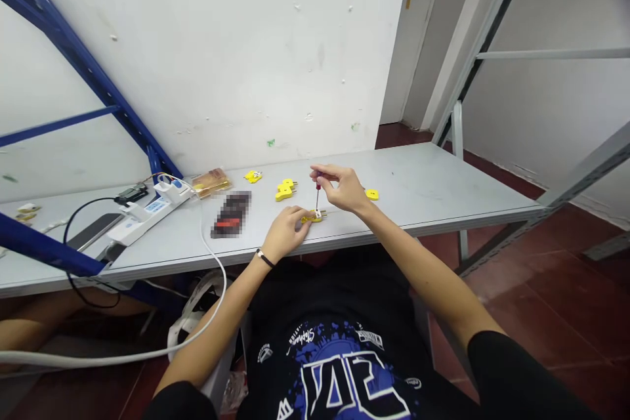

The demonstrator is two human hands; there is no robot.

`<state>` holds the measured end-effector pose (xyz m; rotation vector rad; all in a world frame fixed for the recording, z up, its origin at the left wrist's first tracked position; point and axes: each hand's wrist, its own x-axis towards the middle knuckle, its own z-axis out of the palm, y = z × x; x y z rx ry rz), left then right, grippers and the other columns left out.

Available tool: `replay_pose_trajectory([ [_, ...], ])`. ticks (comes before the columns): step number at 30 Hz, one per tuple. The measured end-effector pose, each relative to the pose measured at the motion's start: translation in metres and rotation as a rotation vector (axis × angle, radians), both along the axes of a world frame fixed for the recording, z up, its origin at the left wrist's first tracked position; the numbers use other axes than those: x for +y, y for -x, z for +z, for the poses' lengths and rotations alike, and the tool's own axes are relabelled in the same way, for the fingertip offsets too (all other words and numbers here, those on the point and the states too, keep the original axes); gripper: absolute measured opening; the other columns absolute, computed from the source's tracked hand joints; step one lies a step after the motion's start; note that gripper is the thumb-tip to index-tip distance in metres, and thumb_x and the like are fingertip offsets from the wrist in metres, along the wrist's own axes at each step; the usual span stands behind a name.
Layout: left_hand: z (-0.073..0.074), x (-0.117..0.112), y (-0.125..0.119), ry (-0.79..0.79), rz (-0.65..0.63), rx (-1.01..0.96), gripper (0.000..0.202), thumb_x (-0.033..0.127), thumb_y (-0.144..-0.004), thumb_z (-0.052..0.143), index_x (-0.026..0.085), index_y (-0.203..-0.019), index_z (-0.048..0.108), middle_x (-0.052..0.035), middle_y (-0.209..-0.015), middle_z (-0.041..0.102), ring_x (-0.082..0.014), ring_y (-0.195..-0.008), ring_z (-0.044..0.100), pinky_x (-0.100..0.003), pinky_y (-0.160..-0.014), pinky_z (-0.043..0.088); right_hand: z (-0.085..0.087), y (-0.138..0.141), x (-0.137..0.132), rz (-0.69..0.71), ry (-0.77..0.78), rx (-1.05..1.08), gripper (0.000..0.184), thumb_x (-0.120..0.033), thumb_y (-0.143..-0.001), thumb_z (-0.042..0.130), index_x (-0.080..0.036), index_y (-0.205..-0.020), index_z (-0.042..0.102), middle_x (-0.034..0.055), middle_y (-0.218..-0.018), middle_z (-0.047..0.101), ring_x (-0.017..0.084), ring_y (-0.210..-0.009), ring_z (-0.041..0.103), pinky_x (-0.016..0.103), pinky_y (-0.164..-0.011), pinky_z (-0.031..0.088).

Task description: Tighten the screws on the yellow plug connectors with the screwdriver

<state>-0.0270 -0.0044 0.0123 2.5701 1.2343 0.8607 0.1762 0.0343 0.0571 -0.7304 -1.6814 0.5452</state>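
Note:
My right hand [339, 185] grips a small screwdriver [317, 191] with a red handle, held upright. Its tip meets a yellow and white plug [317, 214] lying near the table's front edge. The fingers of my left hand [289, 228] press on the left end of that plug and hold it against the table. Two prongs point right from the plug. Behind it lie several yellow plugs [284, 193], and one yellow piece [371, 194] sits to the right, partly covered by my right wrist. Another yellow piece [253, 176] rests farther back on the left.
To the left are a white power strip [142, 216], a clear bag [211, 182] of brownish contents and a blurred dark item [231, 214]. A white cable [216, 289] runs down past my left arm. Blue rack posts [98, 72] stand at the left; a wall closes the back.

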Motion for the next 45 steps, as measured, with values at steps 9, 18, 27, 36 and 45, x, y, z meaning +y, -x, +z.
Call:
replay_pose_trajectory([
  [9,0.0,0.001,0.0,0.001,-0.007,0.002,0.022,0.023,-0.097,0.057,0.022,-0.111,0.072,-0.0075,-0.106,0.072,-0.0248,-0.104,0.063,-0.041,-0.096,0.051,-0.006,0.006,0.005,-0.029,-0.007,0.066,0.033,-0.035,-0.088,0.07,-0.024,-0.118,0.077,0.0052,-0.097,0.074,0.016,-0.076,0.071,0.035,-0.078,0.065],
  [18,0.001,-0.001,0.0,-0.004,-0.008,0.001,0.022,0.022,-0.097,0.056,0.023,-0.11,0.073,-0.007,-0.106,0.072,-0.0243,-0.101,0.063,-0.04,-0.093,0.052,-0.007,0.005,0.005,-0.036,-0.086,-0.004,0.033,-0.032,-0.093,0.06,-0.024,-0.122,0.075,0.0046,-0.092,0.074,0.017,-0.076,0.067,0.036,-0.077,0.062],
  [27,0.002,-0.001,-0.001,0.0,-0.004,-0.004,0.021,0.023,-0.098,0.055,0.023,-0.109,0.073,-0.0066,-0.104,0.072,-0.0243,-0.099,0.063,-0.04,-0.092,0.052,-0.008,0.004,0.004,-0.025,-0.127,-0.036,0.036,-0.032,-0.096,0.056,-0.023,-0.127,0.071,0.0058,-0.1,0.074,0.018,-0.078,0.068,0.038,-0.079,0.062],
  [36,0.002,-0.002,-0.002,-0.011,-0.017,-0.017,0.021,0.022,-0.097,0.055,0.022,-0.109,0.073,-0.0066,-0.104,0.073,-0.0247,-0.099,0.063,-0.042,-0.093,0.052,-0.008,0.003,0.003,-0.025,-0.186,-0.033,0.034,-0.028,-0.096,0.055,-0.022,-0.126,0.071,0.0055,-0.096,0.073,0.017,-0.077,0.069,0.036,-0.078,0.061],
  [45,0.001,-0.001,-0.001,-0.009,-0.018,-0.013,0.022,0.023,-0.097,0.055,0.023,-0.109,0.074,-0.007,-0.102,0.072,-0.0242,-0.099,0.063,-0.041,-0.093,0.052,-0.01,0.003,0.004,-0.074,-0.199,-0.083,0.034,-0.03,-0.098,0.053,-0.023,-0.127,0.07,0.0057,-0.097,0.073,0.017,-0.078,0.069,0.037,-0.081,0.062],
])
